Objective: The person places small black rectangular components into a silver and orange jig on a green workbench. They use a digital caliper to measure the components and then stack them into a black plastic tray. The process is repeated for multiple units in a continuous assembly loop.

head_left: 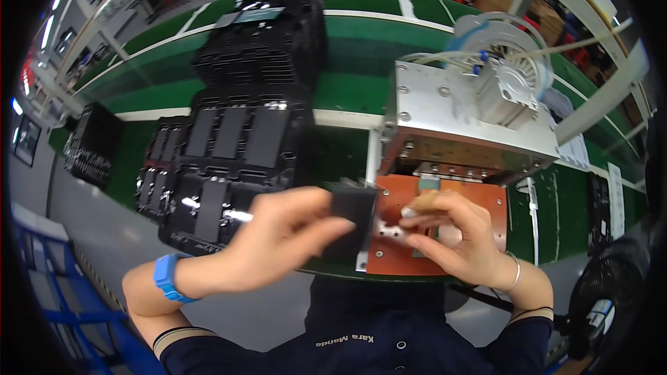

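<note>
Your left hand (288,232) appears closed on a black, flat, rectangular sheet-like piece (359,210), its thumb lying across the near face; the fingers behind are blurred. The piece sits just right of that hand, between your two hands, beside the left edge of a flat orange-brown plate (396,262) with bolt heads.

Your right hand (462,232) is over that plate, fingers and thumb curved toward each other, a tan covering (422,201) on one finger. You cannot tell from here whether anything is pinched in it.

The black piece looks light enough for one hand and fairly stiff, since it hangs flat without visible sag. Its face seems matt, so it should be less slippery than the glossy black moulded trays (267,135) ahead and left of your left hand. Hold it by opposite edges, with light thumb pressure, as a thin sheet could crease or chip at its corners. Its thickness is too blurred to judge.
</note>
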Motion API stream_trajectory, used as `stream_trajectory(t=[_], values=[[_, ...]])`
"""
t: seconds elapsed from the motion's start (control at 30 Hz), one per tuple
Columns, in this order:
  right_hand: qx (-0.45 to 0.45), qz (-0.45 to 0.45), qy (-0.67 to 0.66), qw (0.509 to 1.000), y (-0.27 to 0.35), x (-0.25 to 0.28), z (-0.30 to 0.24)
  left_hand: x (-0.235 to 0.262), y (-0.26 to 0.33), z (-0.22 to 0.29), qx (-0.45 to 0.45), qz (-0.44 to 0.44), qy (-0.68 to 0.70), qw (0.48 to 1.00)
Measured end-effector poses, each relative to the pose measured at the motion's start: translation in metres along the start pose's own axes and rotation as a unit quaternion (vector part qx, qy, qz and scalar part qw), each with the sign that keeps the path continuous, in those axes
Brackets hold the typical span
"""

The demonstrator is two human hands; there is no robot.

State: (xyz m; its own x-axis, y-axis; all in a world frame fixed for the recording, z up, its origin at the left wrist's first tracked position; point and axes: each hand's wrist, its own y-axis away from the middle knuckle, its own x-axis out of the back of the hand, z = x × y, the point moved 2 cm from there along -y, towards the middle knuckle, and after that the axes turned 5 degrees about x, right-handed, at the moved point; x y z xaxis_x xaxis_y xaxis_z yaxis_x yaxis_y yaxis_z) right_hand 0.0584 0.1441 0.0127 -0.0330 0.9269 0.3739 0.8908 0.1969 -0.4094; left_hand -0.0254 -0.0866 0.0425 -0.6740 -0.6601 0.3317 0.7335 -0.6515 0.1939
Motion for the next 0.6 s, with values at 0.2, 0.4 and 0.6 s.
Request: stream_trajectory(t=[0.2,0.4,0.6], values=[[0.261,-0.075,0.347,0.898,-0.084,-0.045,0.018,0.124,0.07,-0.051,-0.029,0.339,-0.04,0.939],[0.357,-0.065,0.496,0.789,-0.15,-0.106,0.043,0.141,0.095,-0.109,0.066,0.361,-0.3,0.881],[0.32,-0.237,0.544,0.739,-0.182,-0.113,0.039,0.109,0.091,-0.11,-0.049,0.39,-0.394,0.831]])
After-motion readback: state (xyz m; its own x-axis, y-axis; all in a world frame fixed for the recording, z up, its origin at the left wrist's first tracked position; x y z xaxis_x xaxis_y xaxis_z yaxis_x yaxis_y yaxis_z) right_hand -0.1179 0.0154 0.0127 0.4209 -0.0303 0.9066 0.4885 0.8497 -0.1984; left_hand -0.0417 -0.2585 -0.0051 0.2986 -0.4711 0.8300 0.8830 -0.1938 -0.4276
